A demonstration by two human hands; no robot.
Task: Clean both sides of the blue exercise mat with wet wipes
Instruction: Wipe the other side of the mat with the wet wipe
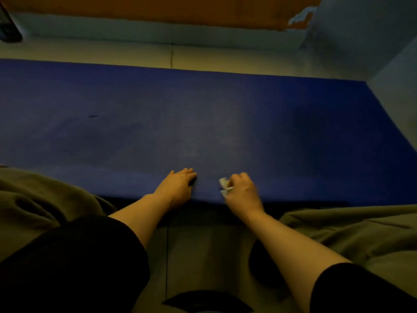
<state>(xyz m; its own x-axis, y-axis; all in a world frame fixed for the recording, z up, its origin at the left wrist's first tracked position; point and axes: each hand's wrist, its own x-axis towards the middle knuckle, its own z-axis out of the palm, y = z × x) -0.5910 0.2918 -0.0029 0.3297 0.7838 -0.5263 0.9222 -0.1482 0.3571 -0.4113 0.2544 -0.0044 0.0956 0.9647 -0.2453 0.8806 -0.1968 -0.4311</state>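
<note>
Stretching across the whole width of the view, flat on a pale floor [225, 57] — blue exercise mat [225, 114], running off the left edge and cut by the right one. Showing a small dark mark [92, 116] toward its left, nature hard to tell in the dim light. Lying beyond it, an orange wall band [158, 7] with chipped paint at the right end. Sitting at the far left corner, a dark object [9, 28], mostly cut off, unidentifiable. Pressing flat on the mat's near edge, fingers straight and relaxed — left hand [178, 186]. Gripping a crumpled white wet wipe [224, 185] just beside it, fingers curled round it, blurred — right hand [242, 192]. Hiding most of the wipe under the fingers. Showing no readable writing anywhere.
</note>
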